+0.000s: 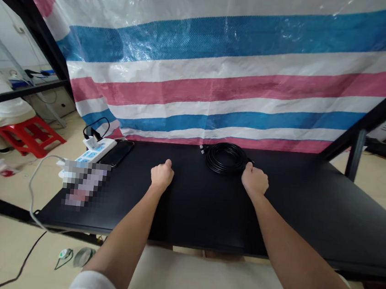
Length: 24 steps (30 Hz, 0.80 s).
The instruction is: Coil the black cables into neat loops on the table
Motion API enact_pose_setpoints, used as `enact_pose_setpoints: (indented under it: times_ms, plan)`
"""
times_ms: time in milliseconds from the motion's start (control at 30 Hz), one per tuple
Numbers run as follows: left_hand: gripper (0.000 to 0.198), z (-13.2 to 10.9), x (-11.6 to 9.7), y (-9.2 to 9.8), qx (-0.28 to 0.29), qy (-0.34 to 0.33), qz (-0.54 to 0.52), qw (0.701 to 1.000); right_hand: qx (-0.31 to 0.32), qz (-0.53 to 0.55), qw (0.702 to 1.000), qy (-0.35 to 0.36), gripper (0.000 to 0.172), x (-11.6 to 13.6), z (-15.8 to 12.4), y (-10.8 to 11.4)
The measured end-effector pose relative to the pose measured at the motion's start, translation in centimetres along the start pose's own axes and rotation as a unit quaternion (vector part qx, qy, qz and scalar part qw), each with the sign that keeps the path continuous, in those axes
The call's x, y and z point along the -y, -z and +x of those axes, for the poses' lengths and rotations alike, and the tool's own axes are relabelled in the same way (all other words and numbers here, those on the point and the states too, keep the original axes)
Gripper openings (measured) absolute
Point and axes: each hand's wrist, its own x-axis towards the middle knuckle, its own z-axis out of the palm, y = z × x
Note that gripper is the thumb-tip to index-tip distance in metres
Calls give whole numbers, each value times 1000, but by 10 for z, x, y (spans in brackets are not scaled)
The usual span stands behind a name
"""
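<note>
A coiled black cable (226, 158) lies flat toward the back of the black tabletop (204, 201), its loops gathered in a ring. Its pale connector ends (202, 149) stick out at the coil's left side. My right hand (255, 180) is closed in a fist at the right edge of the coil, thumb on top. It overlaps the coil's edge in view, and I cannot tell whether they touch. To the left of the coil and apart from it, my left hand (162, 174) rests as a fist with the thumb raised, nothing visible in it.
At the left, a white power strip (92, 153) with plugs stands beside a dark phone (119, 153) and a blurred-out item (87, 186). Striped plastic sheeting (213, 87) hangs behind, between black frame posts. A person sits on a red stool (30, 134) farther left.
</note>
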Motion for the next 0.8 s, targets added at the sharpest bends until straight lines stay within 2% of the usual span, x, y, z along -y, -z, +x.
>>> enact_pose_setpoints:
  times_ms: [200, 300, 400, 533, 633, 733, 800]
  plan:
    - [34, 3, -2, -1, 9, -6, 10, 1000, -11, 32, 998, -55, 43, 5, 7, -1]
    - [34, 5, -2, -3, 7, -4, 7, 1000, -26, 49, 997, -60, 42, 9, 7, -1]
    - [33, 6, -3, -4, 4, 2, 5, 1000, -40, 77, 996, -35, 37, 10, 8, -3]
    - [31, 8, -4, -5, -2, 13, -2, 1000, -30, 72, 997, -3, 22, 6, 12, -7]
    - [30, 10, -5, -7, -10, 21, -8, 1000, -48, 98, 994, 11, 19, 1, 18, -12]
    - [28, 13, -5, -12, -47, 17, -23, 999, -75, 177, 980, 53, 21, -5, 27, -20]
    - [24, 14, -3, -17, -95, 2, -36, 995, -87, 264, 958, 74, 21, -7, 31, -26]
